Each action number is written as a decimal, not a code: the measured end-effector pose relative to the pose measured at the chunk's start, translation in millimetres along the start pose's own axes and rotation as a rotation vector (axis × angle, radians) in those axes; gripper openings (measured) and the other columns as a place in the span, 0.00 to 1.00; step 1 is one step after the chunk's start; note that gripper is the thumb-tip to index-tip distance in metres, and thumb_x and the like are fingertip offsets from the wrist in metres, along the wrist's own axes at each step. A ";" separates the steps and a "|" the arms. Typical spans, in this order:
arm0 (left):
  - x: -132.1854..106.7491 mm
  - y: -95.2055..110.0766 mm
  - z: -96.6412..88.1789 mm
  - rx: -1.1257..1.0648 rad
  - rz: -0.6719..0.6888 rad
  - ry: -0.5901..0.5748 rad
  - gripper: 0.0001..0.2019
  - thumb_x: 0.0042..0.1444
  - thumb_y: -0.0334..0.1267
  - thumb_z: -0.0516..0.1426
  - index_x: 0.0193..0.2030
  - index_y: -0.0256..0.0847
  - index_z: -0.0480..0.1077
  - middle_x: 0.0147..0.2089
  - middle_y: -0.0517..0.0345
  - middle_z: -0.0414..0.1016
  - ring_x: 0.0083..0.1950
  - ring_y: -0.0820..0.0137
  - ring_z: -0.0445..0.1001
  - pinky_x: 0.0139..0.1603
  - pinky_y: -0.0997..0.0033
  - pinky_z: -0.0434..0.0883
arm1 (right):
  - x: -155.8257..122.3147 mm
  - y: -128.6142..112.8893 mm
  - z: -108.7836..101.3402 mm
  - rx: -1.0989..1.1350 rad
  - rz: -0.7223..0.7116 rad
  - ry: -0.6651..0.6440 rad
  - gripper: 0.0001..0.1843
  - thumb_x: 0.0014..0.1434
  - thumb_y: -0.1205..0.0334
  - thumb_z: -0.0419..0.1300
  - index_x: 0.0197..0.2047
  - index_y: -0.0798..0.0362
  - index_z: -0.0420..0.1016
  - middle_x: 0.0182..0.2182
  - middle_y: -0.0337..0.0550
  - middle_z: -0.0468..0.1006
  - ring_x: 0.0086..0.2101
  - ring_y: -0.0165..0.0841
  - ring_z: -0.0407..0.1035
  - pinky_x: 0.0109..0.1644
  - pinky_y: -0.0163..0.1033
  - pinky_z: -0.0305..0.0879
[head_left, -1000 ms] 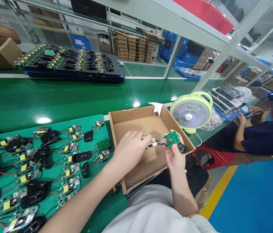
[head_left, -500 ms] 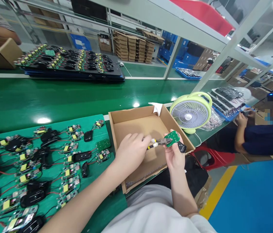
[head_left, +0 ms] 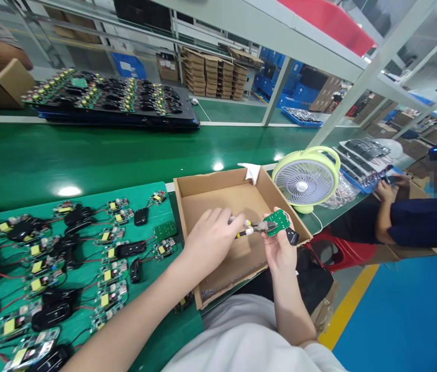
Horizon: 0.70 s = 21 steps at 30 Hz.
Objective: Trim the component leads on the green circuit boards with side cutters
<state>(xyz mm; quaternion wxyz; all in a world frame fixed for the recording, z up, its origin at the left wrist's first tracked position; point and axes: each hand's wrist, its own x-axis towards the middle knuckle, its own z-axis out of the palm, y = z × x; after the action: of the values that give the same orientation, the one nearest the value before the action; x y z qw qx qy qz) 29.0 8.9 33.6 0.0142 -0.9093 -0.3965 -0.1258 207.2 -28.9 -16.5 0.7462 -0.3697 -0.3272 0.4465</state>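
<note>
My left hand (head_left: 212, 235) is closed round the yellow-and-black handles of a pair of pliers (head_left: 262, 226). The jaws lie against the edge of a green circuit board (head_left: 279, 222), near its left side. My right hand (head_left: 280, 250) grips that board from below and behind, its solder side facing up. A black plastic part (head_left: 291, 236) sticks out beside the fingers of this hand. Both hands are above an open cardboard box (head_left: 222, 192), whose bottom shows beneath them. Whether the jaws are closed on anything is too small to tell.
A green mat (head_left: 152, 199) at left bears several boards wired to black parts. Behind the box's right corner stands a green fan (head_left: 305, 178). More boards lie on a stacked black tray (head_left: 187, 111) across the bench. A co-worker (head_left: 416, 222) sits at right.
Almost nothing has moved. The pliers and board stay together, with only a very slight shift of both hands.
</note>
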 end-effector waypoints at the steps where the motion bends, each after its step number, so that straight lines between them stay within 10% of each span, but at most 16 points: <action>1: 0.1 0.3 -0.3 0.000 -0.002 0.000 0.17 0.62 0.20 0.48 0.48 0.41 0.72 0.38 0.51 0.72 0.40 0.56 0.71 0.38 0.60 0.65 | -0.1 -0.1 0.2 0.000 0.001 -0.002 0.29 0.45 0.47 0.78 0.48 0.48 0.79 0.41 0.47 0.84 0.34 0.31 0.76 0.34 0.33 0.75; 21: 0.5 3.1 -3.2 -0.006 -0.014 -0.015 0.15 0.61 0.20 0.49 0.41 0.41 0.73 0.33 0.52 0.72 0.37 0.58 0.72 0.36 0.61 0.63 | -0.8 -2.8 4.3 -0.059 -0.005 0.001 0.33 0.42 0.43 0.78 0.49 0.48 0.76 0.41 0.47 0.82 0.32 0.34 0.74 0.33 0.38 0.73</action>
<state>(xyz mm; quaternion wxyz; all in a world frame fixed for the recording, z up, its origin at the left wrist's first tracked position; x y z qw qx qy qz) 30.8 6.7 37.0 0.0078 -0.9074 -0.4025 -0.1203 204.5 -29.4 -12.1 0.7363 -0.3908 -0.3409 0.4346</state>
